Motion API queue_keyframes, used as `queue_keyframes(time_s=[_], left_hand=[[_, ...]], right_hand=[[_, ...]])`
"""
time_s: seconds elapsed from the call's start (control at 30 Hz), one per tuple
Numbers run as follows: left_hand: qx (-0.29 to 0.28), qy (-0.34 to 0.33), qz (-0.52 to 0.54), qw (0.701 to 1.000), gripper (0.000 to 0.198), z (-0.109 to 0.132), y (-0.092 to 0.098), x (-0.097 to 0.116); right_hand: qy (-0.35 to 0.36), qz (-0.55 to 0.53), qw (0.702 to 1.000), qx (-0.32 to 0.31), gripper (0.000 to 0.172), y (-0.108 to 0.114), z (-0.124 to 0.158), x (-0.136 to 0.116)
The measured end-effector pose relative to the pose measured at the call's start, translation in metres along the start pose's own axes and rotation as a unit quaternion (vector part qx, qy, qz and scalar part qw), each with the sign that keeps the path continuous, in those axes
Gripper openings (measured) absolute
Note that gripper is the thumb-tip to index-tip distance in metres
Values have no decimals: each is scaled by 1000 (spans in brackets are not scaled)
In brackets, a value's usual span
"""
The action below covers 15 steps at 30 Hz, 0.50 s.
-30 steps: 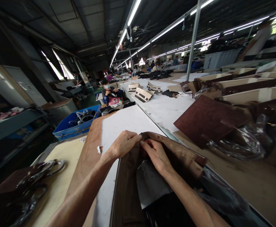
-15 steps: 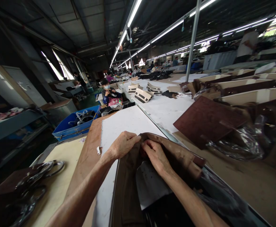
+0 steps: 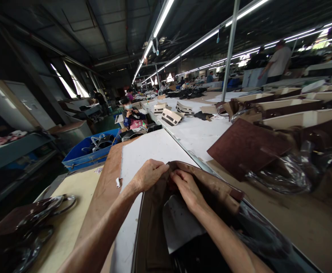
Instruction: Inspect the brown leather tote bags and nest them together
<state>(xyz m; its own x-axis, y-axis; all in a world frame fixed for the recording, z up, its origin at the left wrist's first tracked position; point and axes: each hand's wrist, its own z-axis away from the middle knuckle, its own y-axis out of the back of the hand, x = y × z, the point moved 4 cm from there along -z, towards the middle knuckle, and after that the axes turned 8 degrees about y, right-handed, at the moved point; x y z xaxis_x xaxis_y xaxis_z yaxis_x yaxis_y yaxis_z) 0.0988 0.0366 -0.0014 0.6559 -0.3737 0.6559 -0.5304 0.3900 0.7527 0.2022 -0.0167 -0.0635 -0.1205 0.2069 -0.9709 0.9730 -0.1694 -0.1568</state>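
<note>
A brown bag (image 3: 154, 227) stands open on the white-covered table in front of me, its far corner pinched in my fingers. My left hand (image 3: 151, 175) grips the rim at that corner from outside, thumb toward the edge. Just inside the opening, my right hand (image 3: 186, 186) has its fingers closed on the lining by the same corner; the fingertips are partly hidden. A grey-white sheet (image 3: 180, 223) lies inside the bag beneath my right wrist. The bottom of the bag is dark.
A dark brown panel (image 3: 245, 146) and several brown bags with cream linings (image 3: 299, 117) crowd the right. Plastic-wrapped handles (image 3: 38, 216) lie at left. Beyond stands a blue bin (image 3: 93, 151), near a seated person (image 3: 133, 115). Cream pieces with black strips (image 3: 171, 116) sit farther along the table.
Both hands keep their hold on the bag's corner with hardly any movement. The view has shifted slightly, and a standing person at the far right appears farther left.
</note>
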Motion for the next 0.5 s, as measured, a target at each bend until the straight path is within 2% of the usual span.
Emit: queue_keyframes(time_s=[0.17,0.37,0.5], left_hand=[[7,-10,5,1000,35,1,-1,1],[13,-7,2,1000,36,2,0,-1],[11,-14,10,1000,36,2,0,1]], right_hand=[[-48,-48,998,15,31,-7,3,12],[-118,-187,975,23,21,-13,7,18],[-124,-220,967,16,28,-11,7,18]])
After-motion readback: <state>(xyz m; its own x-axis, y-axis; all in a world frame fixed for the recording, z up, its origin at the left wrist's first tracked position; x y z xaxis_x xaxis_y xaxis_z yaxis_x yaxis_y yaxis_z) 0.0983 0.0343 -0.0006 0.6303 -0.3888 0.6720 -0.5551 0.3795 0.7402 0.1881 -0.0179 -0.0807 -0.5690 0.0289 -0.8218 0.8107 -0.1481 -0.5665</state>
